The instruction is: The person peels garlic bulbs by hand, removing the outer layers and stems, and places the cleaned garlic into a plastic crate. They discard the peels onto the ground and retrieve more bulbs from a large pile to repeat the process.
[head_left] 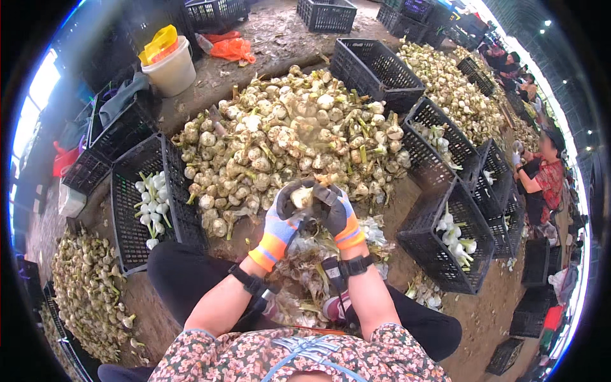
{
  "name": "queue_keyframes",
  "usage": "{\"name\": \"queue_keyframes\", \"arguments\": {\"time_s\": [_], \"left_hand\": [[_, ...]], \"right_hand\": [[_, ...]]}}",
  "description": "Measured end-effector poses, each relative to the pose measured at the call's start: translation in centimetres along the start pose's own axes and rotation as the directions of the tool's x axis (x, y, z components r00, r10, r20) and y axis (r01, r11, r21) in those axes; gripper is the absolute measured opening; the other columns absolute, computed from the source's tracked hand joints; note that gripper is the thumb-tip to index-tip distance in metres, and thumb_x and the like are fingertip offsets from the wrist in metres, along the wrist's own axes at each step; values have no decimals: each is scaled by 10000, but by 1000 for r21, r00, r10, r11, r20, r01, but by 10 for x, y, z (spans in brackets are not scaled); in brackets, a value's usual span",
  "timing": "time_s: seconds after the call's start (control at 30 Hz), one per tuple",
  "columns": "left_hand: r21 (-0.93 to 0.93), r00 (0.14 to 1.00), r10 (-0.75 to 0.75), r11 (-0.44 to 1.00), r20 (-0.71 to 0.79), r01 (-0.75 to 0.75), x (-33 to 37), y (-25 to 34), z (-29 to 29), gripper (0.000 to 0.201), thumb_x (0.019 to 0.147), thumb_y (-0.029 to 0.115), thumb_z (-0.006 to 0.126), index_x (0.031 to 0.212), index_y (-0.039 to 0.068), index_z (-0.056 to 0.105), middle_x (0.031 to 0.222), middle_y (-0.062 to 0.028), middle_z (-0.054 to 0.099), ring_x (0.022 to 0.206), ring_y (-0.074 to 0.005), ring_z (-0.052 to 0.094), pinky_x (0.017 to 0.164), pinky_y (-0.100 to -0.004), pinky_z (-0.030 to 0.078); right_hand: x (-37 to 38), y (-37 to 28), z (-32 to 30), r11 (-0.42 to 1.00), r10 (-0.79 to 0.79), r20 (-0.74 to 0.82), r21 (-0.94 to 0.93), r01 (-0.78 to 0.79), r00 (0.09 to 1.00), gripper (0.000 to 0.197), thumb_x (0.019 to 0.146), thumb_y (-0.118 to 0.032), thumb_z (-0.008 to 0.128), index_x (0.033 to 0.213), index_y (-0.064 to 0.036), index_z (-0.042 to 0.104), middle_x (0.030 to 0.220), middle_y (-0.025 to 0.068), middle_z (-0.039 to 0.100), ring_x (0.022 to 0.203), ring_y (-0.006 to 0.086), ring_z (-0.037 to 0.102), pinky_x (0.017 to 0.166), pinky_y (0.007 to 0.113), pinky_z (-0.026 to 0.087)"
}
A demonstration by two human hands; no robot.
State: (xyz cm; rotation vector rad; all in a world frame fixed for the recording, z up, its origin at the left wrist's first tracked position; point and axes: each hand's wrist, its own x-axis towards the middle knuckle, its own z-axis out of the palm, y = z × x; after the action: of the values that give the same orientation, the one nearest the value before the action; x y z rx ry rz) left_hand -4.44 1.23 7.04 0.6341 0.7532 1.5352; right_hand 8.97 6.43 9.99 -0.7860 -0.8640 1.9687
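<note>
Between my two gloved hands, in front of the big heap of garlic, is a garlic bulb [301, 198] with a pale side turned up. My left hand [286, 211] is closed round the bulb from the left. From the right my right hand [336, 213] closes on it near the stem end, its fingertips partly hidden. Both gloves have dark fingers with blue and orange cuffs. Just beyond the hands lies the garlic heap [280, 137], still with dirty skins and stems. Loose peeled skins [305, 267] are strewn below the hands, between my legs.
A black crate [119, 210] at left holds clean white garlic. Another crate [474, 277] at right holds similar bulbs, with more crates behind it. A white bucket [175, 73] stands far left. A second garlic pile [86, 293] is near left. Another person [546, 175] sits far right.
</note>
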Motion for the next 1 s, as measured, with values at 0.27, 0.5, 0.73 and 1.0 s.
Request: {"name": "queue_keyframes", "arguments": {"time_s": [0.27, 0.5, 0.73, 1.0], "left_hand": [[160, 970, 193, 963, 150, -216, -21, -5, 18, 499, 726, -145, 643, 1179, 6, 496, 1241, -127, 535, 1107, -238, 548, 909, -417, 508], [-8, 962, 94, 995, 255, -95, -39, 14, 38, 534, 722, -152, 643, 1200, 16, 476, 1234, -137, 544, 1100, -242, 554, 902, -413, 511], [-77, 952, -104, 988, 288, 132, -55, 48, 57, 555, 868, 140, 642, 1336, 44, 359, 1193, -106, 556, 982, -200, 608, 798, -302, 533], [368, 942, 179, 887, 286, -280, -37, 10, 25, 466, 768, 8, 663, 1203, 30, 498, 1107, -66, 586, 956, -162, 594, 865, -277, 484]], "right_hand": [[-53, -12, 24, 927, -298, -92, -263, 266, 950, 277, 806, -126, 706, 1041, -5, 622, 963, 49, 662, 812, 107, 607, 702, 259, 498], [-91, -24, 23, 921, -325, -59, -249, 301, 944, 279, 818, -93, 660, 1068, 21, 614, 936, 51, 661, 812, 122, 615, 727, 257, 491], [-105, -33, -1, 850, -319, -37, -454, 268, 947, 269, 806, -33, 646, 1071, -1, 614, 955, 52, 673, 796, 97, 610, 688, 230, 484], [-107, -14, 22, 784, -444, -153, -544, 300, 883, 216, 765, 64, 598, 973, 31, 647, 949, 64, 673, 839, 125, 624, 754, 243, 492]]}}
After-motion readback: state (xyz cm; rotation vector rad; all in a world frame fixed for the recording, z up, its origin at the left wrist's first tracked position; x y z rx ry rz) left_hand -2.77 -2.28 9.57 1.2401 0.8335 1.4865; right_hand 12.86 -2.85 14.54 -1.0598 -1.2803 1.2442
